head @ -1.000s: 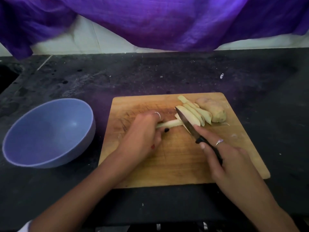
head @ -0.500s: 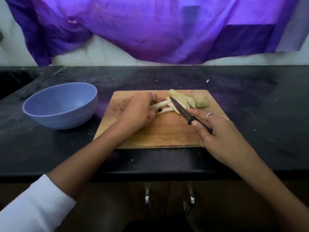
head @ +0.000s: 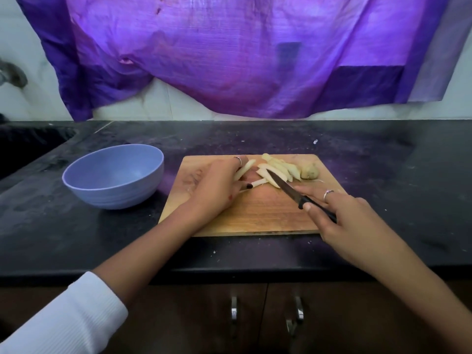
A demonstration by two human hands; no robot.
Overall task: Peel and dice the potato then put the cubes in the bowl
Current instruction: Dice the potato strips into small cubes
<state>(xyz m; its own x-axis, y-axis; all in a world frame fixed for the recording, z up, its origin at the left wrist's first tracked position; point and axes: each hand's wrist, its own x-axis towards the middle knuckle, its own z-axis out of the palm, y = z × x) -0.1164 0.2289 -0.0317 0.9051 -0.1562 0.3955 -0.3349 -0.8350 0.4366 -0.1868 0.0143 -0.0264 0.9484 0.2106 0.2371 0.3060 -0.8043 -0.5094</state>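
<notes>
Head view: left hand (head: 217, 186) now pinches two potato sticks (head: 244, 169) pulled clear of the pile of potato strips (head: 279, 168), versus one a second ago; lining up for crosscuts, I'd judge; right hand (head: 342, 215) grips the knife (head: 301, 196), tip at the pile; no cubes yet; bowl (head: 113, 176) just left of the cutting board (head: 255, 215); near half of board free; unpeeled end (head: 309, 171) near the far right edge.
</notes>
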